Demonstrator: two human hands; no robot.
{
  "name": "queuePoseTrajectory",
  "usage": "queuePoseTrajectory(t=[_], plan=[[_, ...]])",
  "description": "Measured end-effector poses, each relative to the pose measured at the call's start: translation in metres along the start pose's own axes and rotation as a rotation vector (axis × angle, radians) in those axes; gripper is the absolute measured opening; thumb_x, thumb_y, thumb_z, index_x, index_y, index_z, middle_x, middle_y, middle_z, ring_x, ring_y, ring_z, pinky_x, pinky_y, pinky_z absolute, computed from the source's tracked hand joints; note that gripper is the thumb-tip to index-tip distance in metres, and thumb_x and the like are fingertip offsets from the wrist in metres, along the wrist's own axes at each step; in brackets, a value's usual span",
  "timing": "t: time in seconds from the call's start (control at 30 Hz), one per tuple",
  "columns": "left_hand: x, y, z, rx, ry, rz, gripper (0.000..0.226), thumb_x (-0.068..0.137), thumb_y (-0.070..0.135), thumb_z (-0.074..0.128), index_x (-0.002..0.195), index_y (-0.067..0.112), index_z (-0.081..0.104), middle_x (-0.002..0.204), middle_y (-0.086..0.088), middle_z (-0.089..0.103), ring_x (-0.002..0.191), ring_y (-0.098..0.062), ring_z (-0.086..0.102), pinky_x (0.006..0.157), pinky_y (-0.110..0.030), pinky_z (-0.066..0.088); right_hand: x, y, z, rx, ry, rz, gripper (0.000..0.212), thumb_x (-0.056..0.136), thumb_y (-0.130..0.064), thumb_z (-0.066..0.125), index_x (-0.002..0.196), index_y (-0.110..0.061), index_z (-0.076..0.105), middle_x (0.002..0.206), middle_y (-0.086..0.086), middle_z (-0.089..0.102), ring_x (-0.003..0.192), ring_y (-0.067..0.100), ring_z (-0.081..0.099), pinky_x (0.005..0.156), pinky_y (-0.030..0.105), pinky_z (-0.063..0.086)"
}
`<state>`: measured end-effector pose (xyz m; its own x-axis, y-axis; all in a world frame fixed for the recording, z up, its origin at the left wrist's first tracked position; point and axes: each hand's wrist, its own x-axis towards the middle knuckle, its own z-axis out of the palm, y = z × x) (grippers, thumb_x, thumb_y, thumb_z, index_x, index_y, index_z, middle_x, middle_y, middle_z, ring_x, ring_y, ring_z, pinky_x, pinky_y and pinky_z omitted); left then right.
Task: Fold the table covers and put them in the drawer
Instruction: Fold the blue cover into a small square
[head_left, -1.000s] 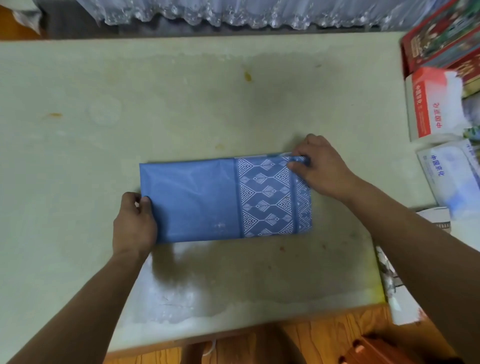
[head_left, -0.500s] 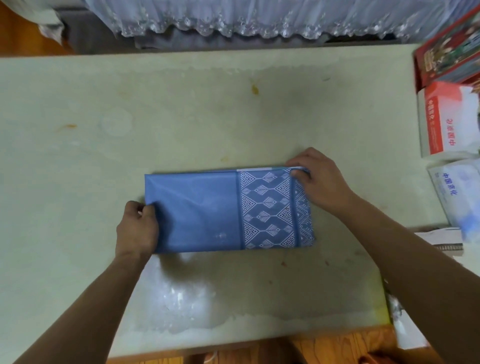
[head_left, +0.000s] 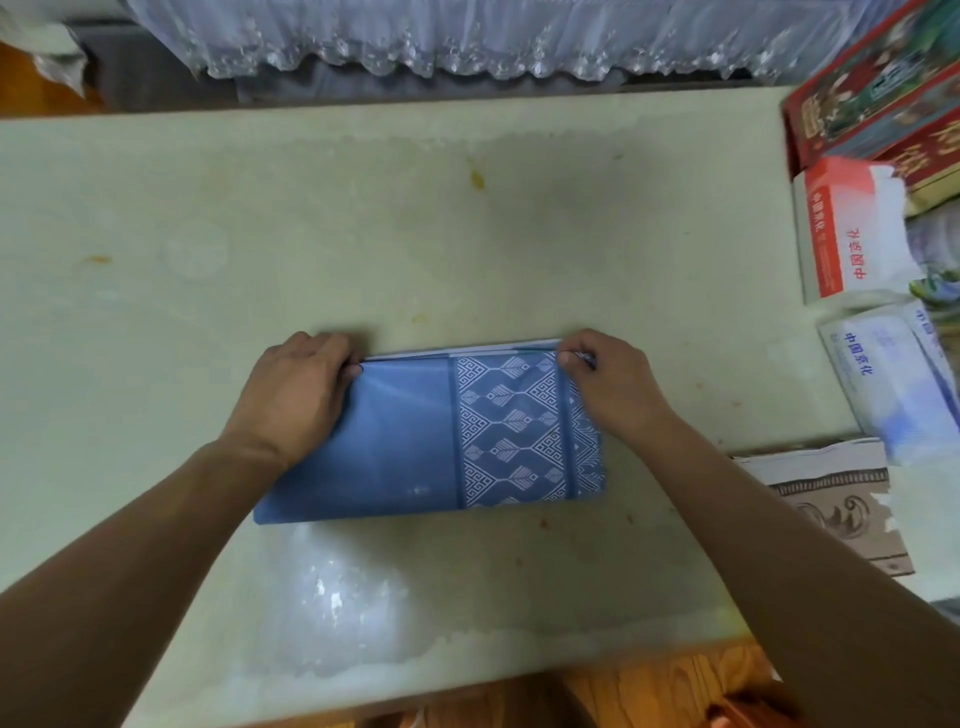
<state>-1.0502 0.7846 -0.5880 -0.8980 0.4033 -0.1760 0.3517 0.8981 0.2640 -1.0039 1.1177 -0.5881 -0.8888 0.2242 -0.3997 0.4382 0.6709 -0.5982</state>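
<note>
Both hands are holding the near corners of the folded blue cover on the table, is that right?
Not quite. In the head view the left hand and right hand hold the far corners of the folded blue cover, on the table.
</note>
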Motion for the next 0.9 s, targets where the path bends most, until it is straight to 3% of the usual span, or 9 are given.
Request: queuePoseTrajectory(t=[0.23, 0.37, 0.47, 0.53, 0.6, 0.7, 0.77, 0.83, 0.9], plan=[[0.016, 0.005, 0.007, -0.186, -0.056, -0.199, 0.009, 0.094, 0.013, 0.059, 0.096, 0.019, 0.066, 0.097, -0.007, 0.068, 0.097, -0.036, 0.057, 0.085, -0.048, 0.050, 0.006, -0.013, 0.009, -0.331, 0.184, -0.138, 0.020, 0.099, -0.022, 0.057, 0.110, -0.010, 0.070, 0.118, 0.005, 0.050, 0.105, 0.023, 0.053, 0.086, 0.033, 0.049], [0.009, 0.011, 0.014, -0.063, 0.011, -0.161, 0.015, 0.094, 0.013, 0.056, 0.101, 0.013, 0.069, 0.097, -0.012, 0.066, 0.093, -0.040, 0.055, 0.077, -0.047, 0.049, -0.008, -0.010, 0.012, -0.192, 0.188, -0.004, 0.030, 0.098, -0.028, 0.056, 0.124, -0.013, 0.058, 0.124, 0.008, 0.053, 0.106, 0.025, 0.055, 0.084, 0.031, 0.043], [0.009, 0.015, 0.017, -0.039, 0.049, -0.181, 0.016, 0.093, 0.012, 0.056, 0.100, 0.012, 0.070, 0.096, -0.013, 0.066, 0.092, -0.041, 0.054, 0.073, -0.045, 0.044, -0.010, -0.004, 0.007, -0.040, 0.180, 0.069, 0.020, 0.095, -0.026, 0.062, 0.113, -0.017, 0.062, 0.108, -0.001, 0.057, 0.094, 0.015, 0.053, 0.081, 0.027, 0.041], [0.010, 0.015, 0.018, -0.072, 0.033, -0.217, 0.016, 0.094, 0.011, 0.058, 0.103, 0.013, 0.071, 0.100, -0.012, 0.066, 0.098, -0.041, 0.053, 0.079, -0.045, 0.043, -0.010, -0.007, 0.001, 0.010, 0.260, -0.018, 0.003, 0.094, -0.020, 0.066, 0.095, -0.018, 0.063, 0.091, -0.007, 0.053, 0.087, 0.015, 0.053, 0.079, 0.029, 0.043], [0.010, 0.014, 0.019, -0.091, 0.038, -0.231, 0.017, 0.095, 0.011, 0.057, 0.105, 0.014, 0.071, 0.103, -0.012, 0.066, 0.101, -0.040, 0.053, 0.084, -0.046, 0.042, -0.004, -0.014, -0.003, 0.030, 0.262, -0.101, 0.010, 0.094, -0.015, 0.065, 0.087, -0.019, 0.059, 0.088, -0.007, 0.053, 0.088, 0.017, 0.052, 0.078, 0.029, 0.043], [0.011, 0.015, 0.023, -0.070, 0.054, -0.231, 0.023, 0.095, 0.018, 0.048, 0.104, 0.015, 0.069, 0.103, -0.011, 0.065, 0.100, -0.040, 0.053, 0.083, -0.045, 0.041, 0.002, -0.024, 0.007, -0.229, 0.238, -0.277, 0.002, 0.095, -0.015, 0.062, 0.093, -0.015, 0.063, 0.104, 0.003, 0.061, 0.101, 0.024, 0.052, 0.090, 0.037, 0.045], [0.010, 0.017, 0.025, -0.043, 0.077, -0.236, 0.031, 0.088, 0.022, 0.041, 0.101, 0.014, 0.068, 0.099, -0.012, 0.063, 0.096, -0.040, 0.052, 0.080, -0.045, 0.040, -0.006, -0.036, 0.030, -0.450, 0.247, -0.505, 0.024, 0.095, -0.024, 0.058, 0.113, -0.010, 0.067, 0.126, 0.012, 0.062, 0.120, 0.035, 0.052, 0.105, 0.049, 0.041], [0.005, 0.018, 0.033, 0.015, 0.091, -0.229, 0.030, 0.083, 0.020, 0.042, 0.101, 0.011, 0.065, 0.097, -0.015, 0.060, 0.093, -0.040, 0.051, 0.079, -0.046, 0.038, -0.024, -0.044, 0.060, -0.623, 0.137, -0.678, 0.050, 0.100, -0.040, 0.046, 0.140, -0.010, 0.055, 0.152, 0.015, 0.046, 0.143, 0.038, 0.034, 0.118, 0.057, 0.024], [0.000, 0.019, 0.042, 0.089, 0.107, -0.210, 0.029, 0.082, 0.016, 0.045, 0.103, 0.009, 0.063, 0.097, -0.018, 0.055, 0.091, -0.039, 0.048, 0.082, -0.047, 0.037, -0.028, -0.030, 0.077, -0.724, 0.065, -0.627, 0.064, 0.102, -0.054, 0.034, 0.154, -0.017, 0.037, 0.164, 0.011, 0.027, 0.153, 0.035, 0.015, 0.122, 0.058, 0.011]])
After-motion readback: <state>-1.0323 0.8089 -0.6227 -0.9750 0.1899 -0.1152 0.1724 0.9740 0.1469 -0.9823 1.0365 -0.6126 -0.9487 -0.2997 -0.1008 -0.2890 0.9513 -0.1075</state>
